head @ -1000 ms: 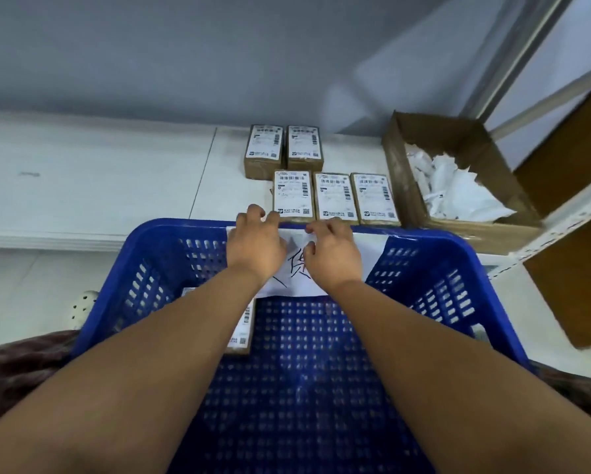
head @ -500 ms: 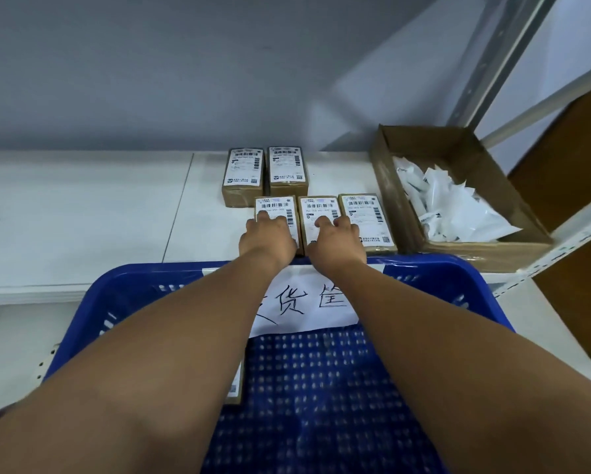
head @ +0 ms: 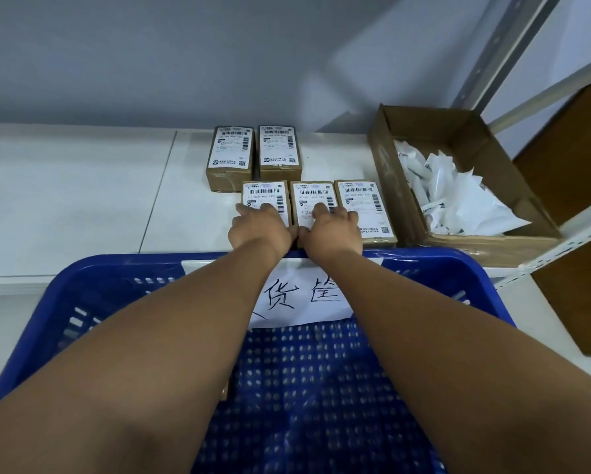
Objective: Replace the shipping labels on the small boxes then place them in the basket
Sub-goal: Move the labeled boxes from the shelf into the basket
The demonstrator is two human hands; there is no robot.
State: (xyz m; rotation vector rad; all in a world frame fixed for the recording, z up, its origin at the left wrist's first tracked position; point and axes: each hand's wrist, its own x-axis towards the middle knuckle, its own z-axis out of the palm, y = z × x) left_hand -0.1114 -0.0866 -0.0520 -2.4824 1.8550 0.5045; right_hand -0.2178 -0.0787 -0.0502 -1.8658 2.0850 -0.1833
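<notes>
Hands sit side by side on the front row of small boxes, reaching over the far rim of the blue basket (head: 116,268). Your left hand (head: 261,229) lies on the front-left box (head: 265,193), its fingers (head: 249,209) bent down onto the shipping label and the thumb out at the box's left edge. Your right hand (head: 331,230) covers the near half of the middle box (head: 313,195), fingers (head: 319,209) bent onto its label, the outer ones reaching toward the front-right box (head: 362,200). I cannot tell whether either hand has pinched a label edge or only presses on it.

These three boxes stand touching in a row on the white surface (head: 82,200), labels up. Two more labelled boxes, the back-left box (head: 230,148) and the back-right box (head: 278,147), stand just behind them. A paper sign (head: 304,295) with handwritten characters hangs on the basket's far wall, between your forearms. To the right, beside the front-right box, an open cardboard carton (head: 458,131) holds crumpled white wrappers (head: 458,200).
</notes>
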